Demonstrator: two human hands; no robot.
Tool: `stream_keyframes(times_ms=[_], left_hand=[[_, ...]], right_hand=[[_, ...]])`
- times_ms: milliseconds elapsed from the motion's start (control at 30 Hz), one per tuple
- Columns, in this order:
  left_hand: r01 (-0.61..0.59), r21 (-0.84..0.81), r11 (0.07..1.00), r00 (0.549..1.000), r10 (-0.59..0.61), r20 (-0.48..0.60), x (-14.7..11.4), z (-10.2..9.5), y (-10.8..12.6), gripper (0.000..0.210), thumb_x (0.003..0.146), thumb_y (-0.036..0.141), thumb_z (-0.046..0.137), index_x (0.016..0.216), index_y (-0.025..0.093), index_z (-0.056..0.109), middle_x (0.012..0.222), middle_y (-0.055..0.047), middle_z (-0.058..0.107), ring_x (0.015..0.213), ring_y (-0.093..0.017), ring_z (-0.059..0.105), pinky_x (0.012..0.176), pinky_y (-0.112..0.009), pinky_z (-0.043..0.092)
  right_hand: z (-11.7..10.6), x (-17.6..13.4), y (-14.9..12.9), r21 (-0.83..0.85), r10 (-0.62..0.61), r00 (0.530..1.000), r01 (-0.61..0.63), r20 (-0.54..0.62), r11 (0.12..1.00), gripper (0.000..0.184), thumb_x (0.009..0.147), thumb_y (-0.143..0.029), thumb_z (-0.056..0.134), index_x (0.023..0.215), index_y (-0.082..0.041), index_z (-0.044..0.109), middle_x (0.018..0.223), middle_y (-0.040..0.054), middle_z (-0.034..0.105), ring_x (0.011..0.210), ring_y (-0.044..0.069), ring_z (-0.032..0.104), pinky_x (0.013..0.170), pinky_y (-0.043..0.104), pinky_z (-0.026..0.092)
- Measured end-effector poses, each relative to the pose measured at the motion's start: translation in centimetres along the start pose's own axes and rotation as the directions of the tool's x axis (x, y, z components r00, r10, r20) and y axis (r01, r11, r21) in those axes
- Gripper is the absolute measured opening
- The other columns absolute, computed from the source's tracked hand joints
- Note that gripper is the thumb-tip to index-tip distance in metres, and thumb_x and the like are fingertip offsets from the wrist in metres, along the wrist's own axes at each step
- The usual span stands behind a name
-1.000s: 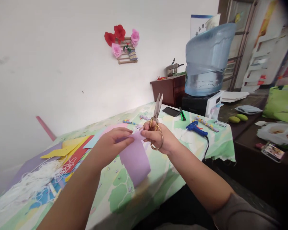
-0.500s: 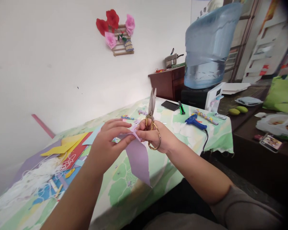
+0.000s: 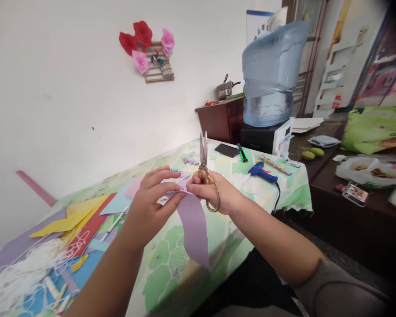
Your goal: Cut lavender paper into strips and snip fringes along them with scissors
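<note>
A strip of light purple paper (image 3: 195,233) hangs from my fingers over the table, its lower end curving down. My left hand (image 3: 155,198) pinches its upper edge between thumb and fingers. Close beside it, my right hand (image 3: 211,189) grips the same edge with thumb and forefinger. Gold-handled scissors (image 3: 203,152) are also in my right hand, blades pointing up and slightly apart, one handle loop hanging around the outside of the hand. The fold or edge between my fingertips is partly hidden.
Coloured paper sheets (image 3: 89,220) and tangled white string (image 3: 29,268) lie on the left. A blue glue gun (image 3: 263,172), a green cutter (image 3: 242,153) and a phone (image 3: 227,150) rest at the far right of the flowered tablecloth (image 3: 165,259). Behind stands a water dispenser bottle (image 3: 270,75).
My view has swung a little to the right and up. Both hands still pinch the purple paper, whose hanging part now shows more broadly and curves; the scissors stay in my right hand.
</note>
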State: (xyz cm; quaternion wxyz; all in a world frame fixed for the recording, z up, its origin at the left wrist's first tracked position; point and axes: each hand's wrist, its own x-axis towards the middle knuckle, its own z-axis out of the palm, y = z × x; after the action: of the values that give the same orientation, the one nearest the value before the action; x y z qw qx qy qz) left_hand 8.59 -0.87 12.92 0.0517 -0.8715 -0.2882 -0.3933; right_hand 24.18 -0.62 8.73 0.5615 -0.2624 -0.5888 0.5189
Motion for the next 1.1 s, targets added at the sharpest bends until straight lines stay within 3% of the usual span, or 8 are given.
stream_keyframes(times_ms=[100,200,267,367,533,700,933,1100], left_hand=[[0.205,-0.086,0.975,0.979,-0.203,0.036,-0.2,-0.3,0.1,0.007,0.066,0.024,0.050,0.068,0.019,0.054,0.083,-0.002,0.057,0.085,-0.016,0.050,0.074,-0.029,0.040],[0.459,-0.097,0.883,0.886,-0.448,0.116,-0.3,-0.6,0.5,0.011,0.065,0.029,0.050,0.066,0.019,0.055,0.063,0.001,0.056,0.060,-0.012,0.052,0.054,-0.022,0.041],[0.524,-0.111,0.844,0.851,-0.515,0.101,-0.4,-0.7,0.8,0.012,0.064,0.030,0.052,0.063,0.019,0.055,0.058,0.003,0.055,0.054,-0.010,0.050,0.049,-0.020,0.039],[0.565,-0.155,0.810,0.825,-0.553,0.117,-0.5,-1.0,1.2,0.014,0.061,0.031,0.053,0.067,0.019,0.057,0.061,0.003,0.056,0.056,-0.010,0.050,0.049,-0.019,0.037],[0.632,-0.203,0.748,0.769,-0.572,0.284,-0.7,-1.4,1.1,0.017,0.061,0.034,0.053,0.067,0.020,0.060,0.058,0.003,0.057,0.051,-0.010,0.048,0.044,-0.019,0.033],[0.637,-0.305,0.708,0.768,-0.549,0.329,-1.5,-0.5,0.3,0.018,0.063,0.036,0.052,0.067,0.021,0.061,0.056,0.003,0.057,0.053,-0.010,0.049,0.045,-0.018,0.034],[0.662,-0.322,0.677,0.748,-0.578,0.325,-2.2,0.8,0.1,0.021,0.061,0.036,0.054,0.075,0.022,0.062,0.071,0.001,0.063,0.065,-0.014,0.053,0.055,-0.022,0.038],[0.693,-0.424,0.583,0.719,-0.603,0.347,-2.4,2.1,0.4,0.030,0.061,0.037,0.054,0.084,0.020,0.058,0.076,-0.001,0.062,0.069,-0.016,0.054,0.058,-0.024,0.038]], right_hand=[[-0.1,0.0,0.0,-0.008,-0.011,0.999,0.011,0.038,1.000,0.022,0.063,-0.028,0.054,0.064,-0.018,0.033,0.063,-0.0032,0.046,0.050,0.007,0.040,0.047,0.022,0.033],[0.0,-0.3,-0.4,-0.001,-0.041,0.993,0.042,0.110,0.999,0.023,0.062,-0.023,0.055,0.064,-0.018,0.032,0.071,-0.0011,0.049,0.056,0.007,0.042,0.051,0.023,0.034],[0.3,-0.4,-0.7,-0.020,-0.046,0.991,0.048,0.126,0.999,0.023,0.062,-0.021,0.055,0.064,-0.018,0.032,0.073,-0.0013,0.049,0.057,0.007,0.043,0.051,0.023,0.034],[0.8,-0.5,-1.0,-0.078,-0.036,0.994,0.044,0.106,0.996,0.022,0.062,-0.020,0.054,0.063,-0.018,0.032,0.071,-0.0023,0.048,0.056,0.007,0.042,0.049,0.022,0.033],[1.3,-0.4,-1.0,-0.113,-0.038,0.995,0.048,0.096,0.992,0.024,0.061,-0.021,0.056,0.063,-0.018,0.032,0.068,-0.0033,0.048,0.051,0.006,0.038,0.044,0.020,0.029],[1.1,-0.4,-0.5,-0.140,0.003,0.994,0.012,0.107,0.990,0.023,0.061,-0.020,0.056,0.062,-0.018,0.033,0.066,-0.0038,0.047,0.048,0.005,0.036,0.043,0.019,0.028],[0.7,-1.0,0.5,-0.120,0.006,0.996,0.006,0.093,0.993,0.026,0.055,-0.018,0.060,0.061,-0.018,0.035,0.064,-0.0048,0.045,0.049,0.005,0.035,0.044,0.019,0.027],[0.4,-1.8,0.8,-0.064,-0.021,0.999,0.022,0.025,0.998,0.027,0.055,-0.020,0.060,0.063,-0.019,0.035,0.065,-0.0054,0.042,0.049,0.004,0.034,0.044,0.019,0.027]])
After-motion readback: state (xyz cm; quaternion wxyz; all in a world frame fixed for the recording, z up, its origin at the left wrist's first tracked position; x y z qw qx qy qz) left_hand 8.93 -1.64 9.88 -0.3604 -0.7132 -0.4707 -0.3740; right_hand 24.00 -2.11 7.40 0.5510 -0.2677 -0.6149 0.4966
